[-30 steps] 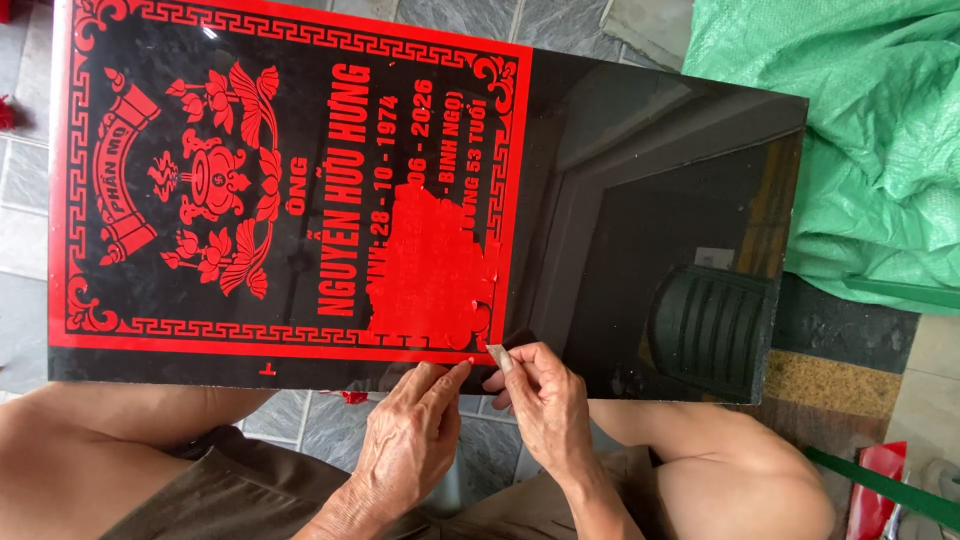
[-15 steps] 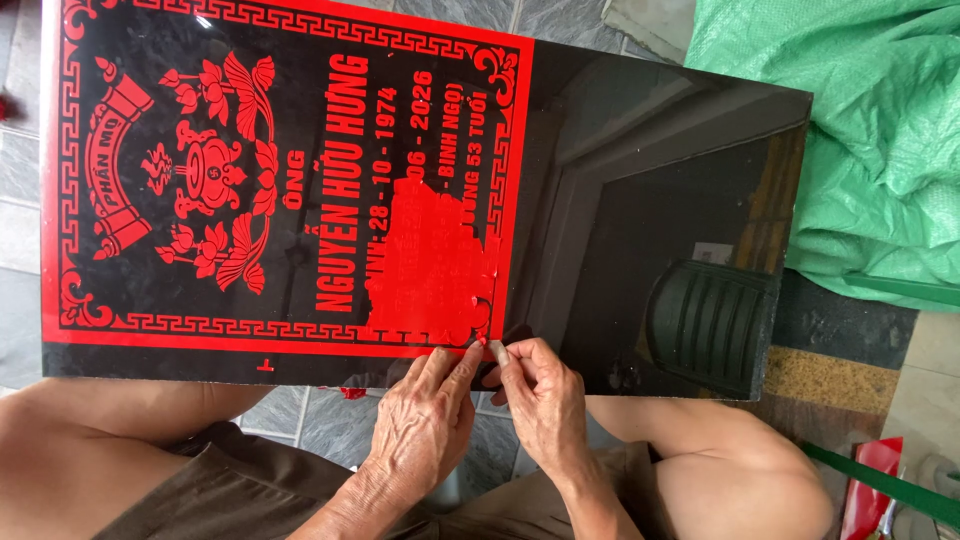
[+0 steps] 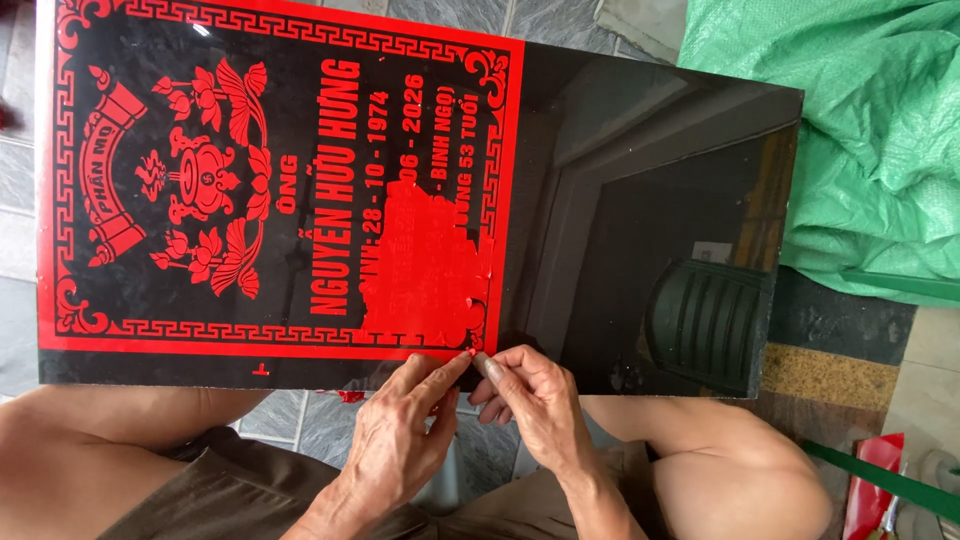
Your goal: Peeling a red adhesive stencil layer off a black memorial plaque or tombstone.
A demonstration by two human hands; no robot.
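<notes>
Fingertips of the left hand (image 3: 405, 440) and right hand (image 3: 530, 400) meet at the near edge of the polished black slab (image 3: 650, 200) lying across the person's knees, pinching the red stencil film (image 3: 425, 275), apparently to lift its corner.

Bare left hand (image 3: 395, 440) and right hand (image 3: 535, 405), no sleeves, no rings; bare knees; brown-olive shorts (image 3: 215, 500).
</notes>
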